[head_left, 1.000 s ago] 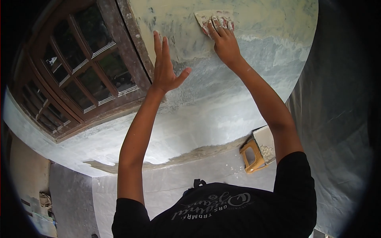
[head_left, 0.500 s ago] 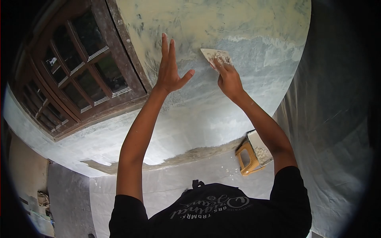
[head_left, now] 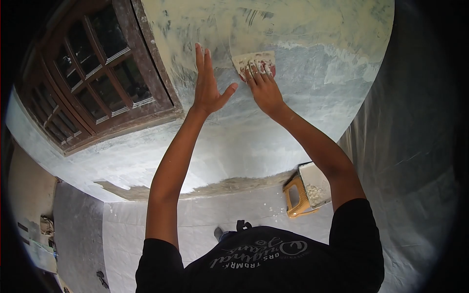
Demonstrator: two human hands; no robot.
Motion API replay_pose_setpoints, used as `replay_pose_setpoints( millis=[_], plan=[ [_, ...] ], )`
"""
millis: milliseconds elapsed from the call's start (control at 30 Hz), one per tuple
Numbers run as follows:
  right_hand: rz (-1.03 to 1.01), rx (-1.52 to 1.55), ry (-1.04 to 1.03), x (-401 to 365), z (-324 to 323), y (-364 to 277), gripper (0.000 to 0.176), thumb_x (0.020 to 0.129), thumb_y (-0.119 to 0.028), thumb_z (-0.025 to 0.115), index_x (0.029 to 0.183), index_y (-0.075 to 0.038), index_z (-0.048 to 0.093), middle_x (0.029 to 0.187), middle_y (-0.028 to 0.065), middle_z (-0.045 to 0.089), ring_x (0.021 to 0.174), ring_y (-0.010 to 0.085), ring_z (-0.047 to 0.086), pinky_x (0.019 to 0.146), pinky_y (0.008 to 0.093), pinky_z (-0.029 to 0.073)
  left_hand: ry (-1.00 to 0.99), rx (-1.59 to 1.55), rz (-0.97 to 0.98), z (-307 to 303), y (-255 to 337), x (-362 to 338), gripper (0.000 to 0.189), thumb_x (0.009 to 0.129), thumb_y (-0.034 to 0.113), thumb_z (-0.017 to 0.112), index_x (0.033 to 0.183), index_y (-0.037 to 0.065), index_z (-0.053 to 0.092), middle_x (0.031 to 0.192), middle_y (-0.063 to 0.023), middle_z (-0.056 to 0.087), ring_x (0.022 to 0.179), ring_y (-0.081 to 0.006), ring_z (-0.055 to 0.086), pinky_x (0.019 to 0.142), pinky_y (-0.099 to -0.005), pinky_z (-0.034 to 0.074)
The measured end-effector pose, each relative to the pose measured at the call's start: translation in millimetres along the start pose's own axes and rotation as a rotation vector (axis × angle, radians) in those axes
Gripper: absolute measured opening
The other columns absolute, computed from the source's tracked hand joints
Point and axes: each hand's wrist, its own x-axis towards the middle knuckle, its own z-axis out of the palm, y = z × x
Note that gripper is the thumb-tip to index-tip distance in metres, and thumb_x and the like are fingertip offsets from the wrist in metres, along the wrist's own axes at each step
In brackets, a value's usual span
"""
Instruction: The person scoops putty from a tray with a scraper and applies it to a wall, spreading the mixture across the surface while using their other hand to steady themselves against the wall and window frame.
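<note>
My left hand (head_left: 210, 89) is open against the wall (head_left: 220, 141), its fingers pointing up and the thumb spread to the right. To its right, my right hand (head_left: 265, 90) grips a putty knife (head_left: 255, 60) with a wide, pale blade and a bit of red showing at its side. Whitish paste coats the blade and smears my right fingers. The blade lies against the wall, at the border between the yellowish upper coat and the grey-white area below.
A brown wooden window (head_left: 102, 68) with glass panes fills the left side. Below right, a yellow stool (head_left: 296, 198) bears a tray (head_left: 312, 176) holding pale paste. Plastic sheeting (head_left: 405, 146) hangs on the right. A covering (head_left: 195, 219) lies over the floor.
My right hand has moved left with the putty knife, and the blade has turned so more of its face shows. My left hand has barely shifted. A foot now shows below.
</note>
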Motion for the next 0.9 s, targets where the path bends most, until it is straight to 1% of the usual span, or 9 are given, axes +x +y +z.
replay_pose_setpoints(
  millis=[67, 167, 233, 300, 367, 433, 500, 767, 900],
  plan=[
    [-0.037, -0.003, -0.044, -27, -6, -1, 0.046, 0.083, -0.002, 0.055, 0.129, 0.004, 0.054, 0.126, 0.0247, 0.058, 0.114, 0.0374, 0.059, 0.102, 0.0443, 0.044, 0.006, 0.009, -0.005, 1, 1, -4, 0.107, 0.086, 0.057, 0.060, 0.154, 0.009, -0.007, 0.158, -0.0249, -0.011, 0.148, -0.0405, -0.003, 0.116, -0.0540, 0.013],
    [-0.003, 0.114, -0.118, -35, -20, 5, 0.048, 0.080, 0.002, 0.056, 0.128, 0.004, 0.055, 0.122, 0.0242, 0.059, 0.108, 0.0367, 0.060, 0.098, 0.0432, 0.046, -0.001, 0.030, -0.008, 0, 2, -5, 0.107, 0.086, 0.058, 0.060, 0.154, 0.011, -0.008, 0.158, -0.0238, -0.011, 0.148, -0.0403, -0.003, 0.116, -0.0547, 0.014],
    [0.149, 0.244, -0.126, -3, -52, 17, 0.054, 0.076, 0.006, 0.058, 0.130, 0.004, 0.053, 0.118, 0.0240, 0.061, 0.101, 0.0358, 0.061, 0.093, 0.0425, 0.048, 0.017, 0.021, -0.007, 0, 5, -4, 0.106, 0.085, 0.045, 0.068, 0.154, 0.011, -0.005, 0.156, -0.0301, -0.011, 0.146, -0.0468, -0.003, 0.114, -0.0572, 0.019],
    [0.144, 0.213, 0.088, 41, -64, 33, 0.060, 0.073, 0.009, 0.058, 0.132, 0.004, 0.051, 0.115, 0.0246, 0.061, 0.095, 0.0346, 0.061, 0.090, 0.0419, 0.049, 0.013, 0.013, -0.025, 5, 7, 0, 0.106, 0.085, 0.045, 0.068, 0.154, 0.011, -0.005, 0.156, -0.0299, -0.011, 0.146, -0.0469, -0.003, 0.114, -0.0573, 0.019],
    [0.133, 0.133, 0.180, 77, -57, 49, 0.058, 0.075, 0.006, 0.058, 0.133, 0.004, 0.049, 0.119, 0.0250, 0.059, 0.098, 0.0344, 0.062, 0.090, 0.0410, 0.049, 0.012, 0.010, -0.039, 12, 9, 3, 0.106, 0.085, 0.045, 0.068, 0.154, 0.011, -0.005, 0.156, -0.0297, -0.011, 0.146, -0.0469, -0.003, 0.114, -0.0575, 0.019],
    [0.099, 0.071, 0.201, 99, -35, 59, 0.056, 0.077, 0.004, 0.058, 0.132, 0.005, 0.049, 0.121, 0.0252, 0.058, 0.099, 0.0344, 0.062, 0.090, 0.0405, 0.049, 0.030, -0.010, -0.033, 19, 11, 6, 0.107, 0.086, 0.059, 0.059, 0.154, 0.011, -0.008, 0.157, -0.0259, -0.012, 0.147, -0.0425, -0.003, 0.116, -0.0554, 0.012],
    [0.064, -0.067, 0.163, 104, -14, 59, 0.050, 0.082, -0.002, 0.056, 0.131, 0.006, 0.050, 0.128, 0.0254, 0.055, 0.104, 0.0342, 0.061, 0.092, 0.0402, 0.048, 0.040, -0.005, -0.014, 23, 12, 7, 0.107, 0.086, 0.059, 0.059, 0.154, 0.010, -0.008, 0.157, -0.0261, -0.012, 0.147, -0.0427, -0.003, 0.116, -0.0555, 0.012],
    [0.011, -0.050, -0.037, 13, 7, 32, 0.049, 0.083, -0.005, 0.057, 0.131, 0.007, 0.051, 0.131, 0.0240, 0.054, 0.109, 0.0325, 0.060, 0.095, 0.0411, 0.047, 0.029, 0.018, -0.018, 21, 8, 2, 0.108, 0.087, 0.059, 0.059, 0.154, 0.010, -0.009, 0.158, -0.0258, -0.012, 0.147, -0.0423, -0.003, 0.116, -0.0554, 0.011],
    [0.019, 0.087, -0.111, -34, -10, 17, 0.049, 0.082, -0.001, 0.056, 0.131, 0.005, 0.052, 0.126, 0.0233, 0.058, 0.103, 0.0327, 0.062, 0.093, 0.0410, 0.049, 0.024, 0.023, 0.004, 18, 16, 10, 0.108, 0.087, 0.059, 0.059, 0.154, 0.010, -0.010, 0.158, -0.0247, -0.012, 0.147, -0.0416, -0.003, 0.116, -0.0552, 0.011]
  ],
)
